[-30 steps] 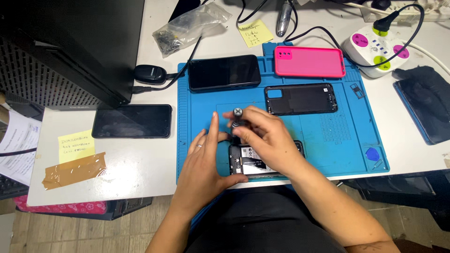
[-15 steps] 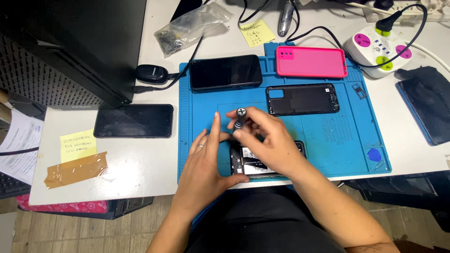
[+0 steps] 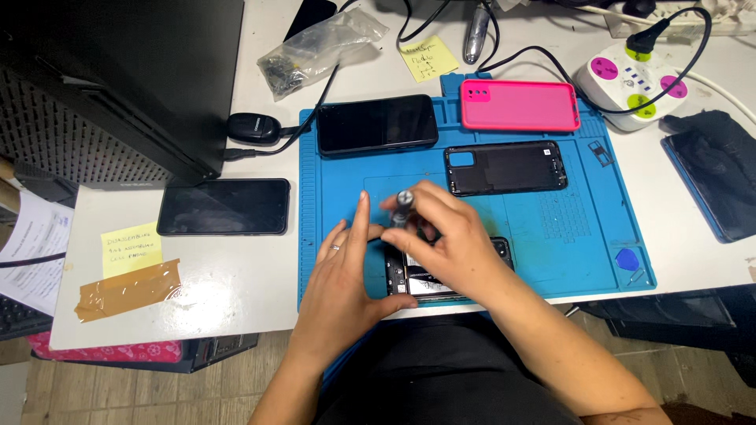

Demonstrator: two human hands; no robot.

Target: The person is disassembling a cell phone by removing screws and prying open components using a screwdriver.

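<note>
Now your right hand point(image 3: 445, 240) has its fingers pinched shut around the slim silver metal screwdriver point(image 3: 403, 206), held upright over the opened black phone point(image 3: 441, 271) at the near edge of the blue rubber work mat point(image 3: 339, 181). Your left hand point(image 3: 346, 271) steadies that phone's left side, fingers loosely spread, holding nothing.

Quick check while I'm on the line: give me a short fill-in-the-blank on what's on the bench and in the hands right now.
1. The right hand grips a small ____ by its silver top.
2. The left hand steadies the opened phone, which lies on a ____ mat.
3. The phone case at the far edge of the mat is ____.
4. On the white table left of the mat lies a dark phone, screen ____.

Missing words: screwdriver; blue; pink; up
</note>
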